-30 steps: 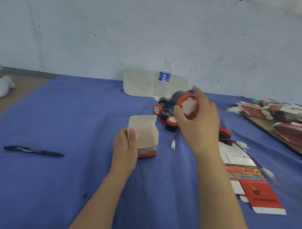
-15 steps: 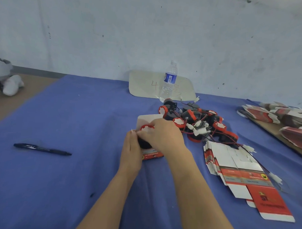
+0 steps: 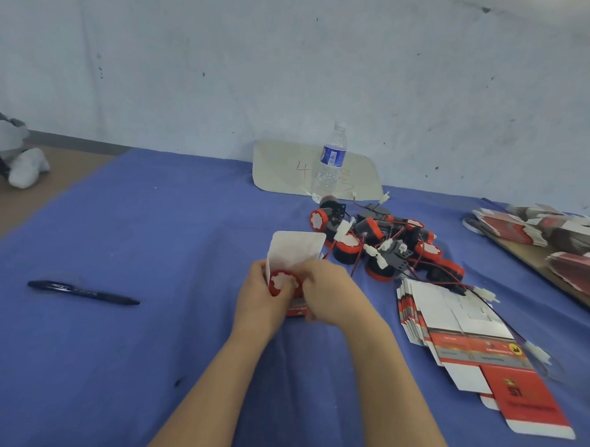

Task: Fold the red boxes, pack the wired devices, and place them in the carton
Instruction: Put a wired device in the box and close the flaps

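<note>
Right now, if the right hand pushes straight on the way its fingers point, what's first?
The wired device in the open red box; the right hand looks already on it. Behind sits the left hand. Depth unclear.

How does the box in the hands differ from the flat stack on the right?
The held box is folded up, lid flap open; the flat stack lies unfolded. The left hand holds the held box while the right hand fits a device in; the flat stack lies untouched. Both are red and white.
</note>
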The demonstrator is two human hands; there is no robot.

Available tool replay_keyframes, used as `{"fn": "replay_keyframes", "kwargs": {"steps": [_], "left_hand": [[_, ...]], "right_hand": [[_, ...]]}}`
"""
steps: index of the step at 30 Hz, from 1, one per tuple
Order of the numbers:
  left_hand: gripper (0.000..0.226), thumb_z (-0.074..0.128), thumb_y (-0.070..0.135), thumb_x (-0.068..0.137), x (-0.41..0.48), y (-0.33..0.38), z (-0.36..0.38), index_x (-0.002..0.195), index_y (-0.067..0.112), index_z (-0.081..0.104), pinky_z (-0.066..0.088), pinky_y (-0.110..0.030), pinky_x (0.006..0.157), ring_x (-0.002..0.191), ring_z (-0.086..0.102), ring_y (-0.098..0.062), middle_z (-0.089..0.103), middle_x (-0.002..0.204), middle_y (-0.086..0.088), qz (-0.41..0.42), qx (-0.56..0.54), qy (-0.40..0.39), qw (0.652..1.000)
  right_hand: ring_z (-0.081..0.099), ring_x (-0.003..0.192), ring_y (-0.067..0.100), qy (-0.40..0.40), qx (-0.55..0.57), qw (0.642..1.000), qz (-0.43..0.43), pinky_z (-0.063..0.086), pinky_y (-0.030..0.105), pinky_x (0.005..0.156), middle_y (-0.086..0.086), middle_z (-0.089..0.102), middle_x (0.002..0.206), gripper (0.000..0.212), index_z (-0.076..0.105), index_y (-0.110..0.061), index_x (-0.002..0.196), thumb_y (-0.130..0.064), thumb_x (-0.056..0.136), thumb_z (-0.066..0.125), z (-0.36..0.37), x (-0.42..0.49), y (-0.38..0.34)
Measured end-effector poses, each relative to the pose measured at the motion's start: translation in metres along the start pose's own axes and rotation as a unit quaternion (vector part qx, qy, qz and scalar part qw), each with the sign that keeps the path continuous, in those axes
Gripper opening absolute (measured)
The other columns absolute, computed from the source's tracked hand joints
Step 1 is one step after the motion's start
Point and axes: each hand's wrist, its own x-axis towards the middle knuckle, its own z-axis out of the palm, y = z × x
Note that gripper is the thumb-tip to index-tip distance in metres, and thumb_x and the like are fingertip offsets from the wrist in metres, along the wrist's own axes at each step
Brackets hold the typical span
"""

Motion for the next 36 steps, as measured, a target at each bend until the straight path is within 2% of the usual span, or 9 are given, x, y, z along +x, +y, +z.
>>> {"fn": "replay_keyframes", "kwargs": {"steps": [2,5,9,11,15,20,25,31,36], "left_hand": [[0.016,0.059,0.018,0.088,0.000,0.001,0.000,0.098,0.024,0.048,0.041,-0.012,0.056,0.077,0.055,0.000,0.058,0.088,0.013,0.002,-0.001,-0.009,1.000],[0.017,0.058,0.018,0.089,0.000,0.001,-0.001,0.094,0.027,0.046,0.040,-0.011,0.055,0.078,0.054,0.000,0.056,0.089,0.014,0.001,0.003,-0.009,1.000],[0.016,0.056,0.019,0.091,0.000,0.000,0.002,0.099,0.027,0.045,0.039,-0.014,0.057,0.080,0.054,-0.004,0.055,0.092,0.012,0.006,0.023,-0.004,1.000],[0.017,0.056,0.021,0.091,-0.001,-0.001,0.003,0.103,0.025,0.044,0.039,-0.014,0.059,0.083,0.053,-0.009,0.055,0.094,0.011,0.016,0.040,0.003,0.999],[0.018,0.057,0.022,0.091,-0.002,-0.001,0.003,0.103,0.024,0.044,0.035,-0.009,0.054,0.080,0.052,-0.005,0.054,0.094,0.011,0.022,0.045,0.010,0.999],[0.017,0.055,0.019,0.091,-0.001,-0.001,0.004,0.100,0.026,0.042,0.038,-0.012,0.058,0.078,0.051,0.001,0.051,0.089,0.014,0.026,0.032,0.004,0.999],[0.017,0.054,0.017,0.091,0.000,-0.002,0.001,0.099,0.027,0.042,0.043,-0.018,0.063,0.078,0.051,0.000,0.050,0.088,0.015,0.021,0.021,0.001,1.000],[0.019,0.053,0.017,0.093,-0.001,-0.002,0.001,0.105,0.026,0.042,0.038,-0.011,0.055,0.080,0.052,0.000,0.052,0.094,0.013,0.016,0.009,0.002,1.000],[0.019,0.053,0.014,0.092,-0.003,0.002,0.001,0.100,0.028,0.043,0.041,-0.007,0.051,0.079,0.053,0.000,0.053,0.090,0.016,0.020,-0.011,0.002,1.000]], "right_hand": [[0.060,0.071,0.002,0.181,0.147,0.972,0.000,0.048,0.021,0.061,-0.001,0.071,0.093,0.030,0.067,-0.019,0.102,-0.007,0.090,0.043,-0.005,-0.007,0.006],[0.050,0.054,-0.002,0.377,0.307,0.874,-0.001,0.040,0.019,0.052,-0.012,0.062,0.070,0.016,0.061,-0.025,0.092,-0.013,0.091,0.051,-0.011,-0.008,0.019],[0.054,0.071,-0.005,0.202,0.314,0.927,0.036,0.041,0.007,0.055,-0.012,0.061,0.092,0.030,0.053,-0.023,0.113,-0.038,0.089,0.063,0.007,-0.003,0.035],[0.057,0.074,-0.001,0.181,0.290,0.938,0.049,0.041,0.006,0.051,-0.014,0.059,0.085,0.027,0.054,-0.022,0.114,-0.037,0.093,0.058,0.018,-0.001,0.038],[0.061,0.067,0.026,0.254,0.321,0.907,0.096,0.051,0.035,0.061,-0.002,0.057,0.066,0.015,0.053,-0.023,0.111,-0.023,0.096,0.051,0.028,0.005,0.039],[0.066,0.082,0.031,0.179,0.303,0.924,0.148,0.056,0.048,0.078,0.013,0.070,0.086,0.024,0.072,-0.004,0.090,-0.005,0.088,0.049,0.033,0.007,0.045],[0.059,0.072,0.021,0.176,0.214,0.953,0.120,0.049,0.026,0.060,0.011,0.072,0.093,0.024,0.073,-0.003,0.084,-0.009,0.087,0.050,0.029,0.003,0.044],[0.048,0.098,0.017,0.356,0.165,0.920,-0.018,0.035,0.023,0.078,-0.004,0.060,0.101,0.019,0.066,-0.017,0.110,-0.023,0.093,0.058,0.022,-0.001,0.029],[0.051,0.074,0.004,0.304,0.198,0.926,-0.105,0.036,0.009,0.065,-0.008,0.057,0.081,0.011,0.068,-0.013,0.083,-0.019,0.090,0.063,0.024,-0.002,0.018]]}}
